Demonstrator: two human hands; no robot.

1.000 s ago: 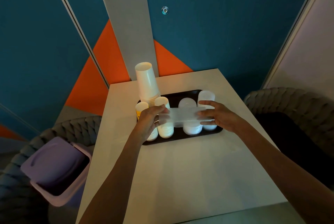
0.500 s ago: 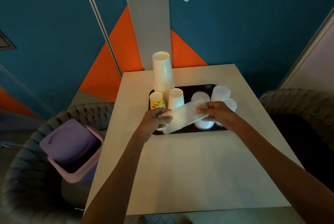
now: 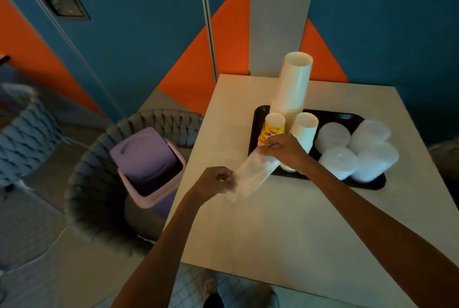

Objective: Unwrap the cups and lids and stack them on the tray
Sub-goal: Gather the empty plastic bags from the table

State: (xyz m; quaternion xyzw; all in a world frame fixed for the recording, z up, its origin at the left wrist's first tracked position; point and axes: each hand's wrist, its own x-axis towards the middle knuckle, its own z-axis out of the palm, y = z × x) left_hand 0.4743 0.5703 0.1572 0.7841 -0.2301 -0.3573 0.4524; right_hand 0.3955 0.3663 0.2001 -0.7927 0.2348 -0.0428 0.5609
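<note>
Fingers [image 3: 224,178] of left hand [image 3: 213,183] and right hand [image 3: 283,152] tight on wrapper [image 3: 253,173] ends

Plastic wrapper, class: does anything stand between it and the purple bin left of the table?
Nothing visible does. The left hand and right hand grip the plastic wrapper above the table; only open air separates it from the bin, whose lid is tilted, leaving a gap.

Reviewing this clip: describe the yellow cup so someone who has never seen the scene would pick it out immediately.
Find the black tray on the pale table. At its left end, beside the tall white cup stack, stands the yellow cup, just behind the right hand pinching the clear wrapper. It alone is yellow and printed; the cups next to it are plain white.
</note>
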